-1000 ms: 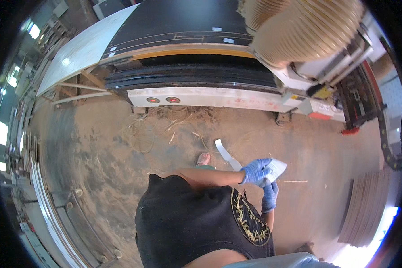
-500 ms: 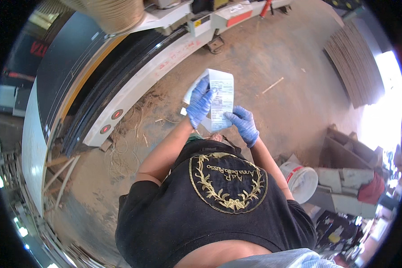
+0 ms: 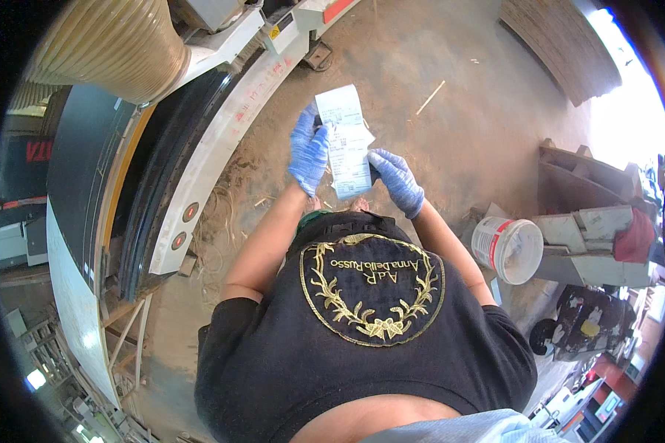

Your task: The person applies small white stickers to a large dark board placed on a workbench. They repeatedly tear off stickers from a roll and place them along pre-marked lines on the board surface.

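Note:
I hold a strip of white printed paper slips (image 3: 349, 159) upright in front of me, above the floor. My left hand (image 3: 309, 155), in a blue knit glove, is closed on the strip's left edge. From the right, my right hand (image 3: 397, 182), gloved alike, pinches the lower right edge with its thumb in front. Small dark patches show beside the fingers of both hands; I cannot tell whether they belong to something behind the paper. Part of another slip juts out at the right edge. The fingers behind the paper are hidden.
A long white machine frame (image 3: 207, 159) with red buttons runs along the left, under a ribbed hose (image 3: 111, 48). At right stand a white bucket (image 3: 521, 251), wooden pieces (image 3: 587, 181) and stacked boards (image 3: 561, 48). A thin stick (image 3: 431, 97) lies on the dusty floor.
The strip and both hands have shifted slightly left in view, and the strip has tilted. The slip at the left has gone from sight. The surroundings have shifted with my head.

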The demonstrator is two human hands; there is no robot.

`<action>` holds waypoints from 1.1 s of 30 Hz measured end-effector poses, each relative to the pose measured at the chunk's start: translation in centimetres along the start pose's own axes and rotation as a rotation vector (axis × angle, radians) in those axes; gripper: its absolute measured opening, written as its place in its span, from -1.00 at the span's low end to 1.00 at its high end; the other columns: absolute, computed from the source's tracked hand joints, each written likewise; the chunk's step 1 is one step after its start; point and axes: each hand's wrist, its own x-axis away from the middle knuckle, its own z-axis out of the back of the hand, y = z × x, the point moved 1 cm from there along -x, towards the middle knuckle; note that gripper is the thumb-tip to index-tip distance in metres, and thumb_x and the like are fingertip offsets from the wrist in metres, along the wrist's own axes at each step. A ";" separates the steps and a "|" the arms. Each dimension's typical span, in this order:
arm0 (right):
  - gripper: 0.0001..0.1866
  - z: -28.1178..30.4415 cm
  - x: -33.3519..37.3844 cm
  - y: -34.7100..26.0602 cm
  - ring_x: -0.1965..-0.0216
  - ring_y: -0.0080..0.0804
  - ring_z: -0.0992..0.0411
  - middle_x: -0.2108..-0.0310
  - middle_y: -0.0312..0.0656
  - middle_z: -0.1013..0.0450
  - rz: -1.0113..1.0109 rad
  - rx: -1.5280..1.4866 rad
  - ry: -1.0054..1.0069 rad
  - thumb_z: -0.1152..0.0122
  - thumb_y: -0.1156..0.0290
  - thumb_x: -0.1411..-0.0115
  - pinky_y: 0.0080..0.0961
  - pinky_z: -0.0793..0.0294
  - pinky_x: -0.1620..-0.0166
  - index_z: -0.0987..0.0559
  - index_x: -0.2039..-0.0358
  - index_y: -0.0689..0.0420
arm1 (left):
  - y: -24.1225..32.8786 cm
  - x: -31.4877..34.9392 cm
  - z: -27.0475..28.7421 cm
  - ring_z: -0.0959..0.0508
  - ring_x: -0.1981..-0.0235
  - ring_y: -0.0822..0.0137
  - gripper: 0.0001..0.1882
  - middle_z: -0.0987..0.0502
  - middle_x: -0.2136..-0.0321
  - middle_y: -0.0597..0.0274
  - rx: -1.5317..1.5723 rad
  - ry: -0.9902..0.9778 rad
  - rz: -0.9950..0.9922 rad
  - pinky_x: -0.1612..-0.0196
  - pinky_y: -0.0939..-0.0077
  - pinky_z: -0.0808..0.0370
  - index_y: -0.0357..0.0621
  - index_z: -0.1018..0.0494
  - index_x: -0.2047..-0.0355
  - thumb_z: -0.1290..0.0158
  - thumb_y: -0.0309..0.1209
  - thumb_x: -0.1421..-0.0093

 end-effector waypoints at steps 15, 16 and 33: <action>-0.78 2.0 2.4 2.5 0.46 -0.64 -0.32 0.50 -0.29 -0.44 -0.012 0.566 -0.107 -0.14 0.37 -0.04 -0.60 -0.36 0.34 -0.50 0.32 0.22 | -0.3 -1.0 -0.6 -0.44 0.28 0.47 -0.71 -0.42 0.30 0.30 0.107 0.004 0.191 0.24 0.58 -0.44 -0.13 -0.32 0.15 0.03 -0.41 -0.07; -0.77 2.5 2.6 2.9 0.46 -0.64 -0.33 0.49 -0.26 -0.46 -0.043 0.636 -0.123 -0.13 0.36 -0.04 -0.59 -0.37 0.33 -0.51 0.30 0.20 | -0.5 -1.2 -0.4 -0.43 0.28 0.48 -0.70 -0.42 0.30 0.30 0.087 0.017 0.195 0.24 0.58 -0.43 -0.13 -0.32 0.15 0.03 -0.42 -0.07; -0.71 12.2 5.0 4.1 0.45 -0.31 -0.45 0.48 -0.09 -0.48 -0.362 1.273 -0.002 -0.05 0.37 0.13 -0.44 -0.39 0.33 -0.54 0.33 0.09 | 0.4 -7.2 3.0 -0.38 0.29 0.55 -0.72 -0.41 0.30 0.36 0.042 0.066 -0.102 0.19 0.63 -0.38 -0.18 -0.33 0.16 0.00 -0.47 -0.08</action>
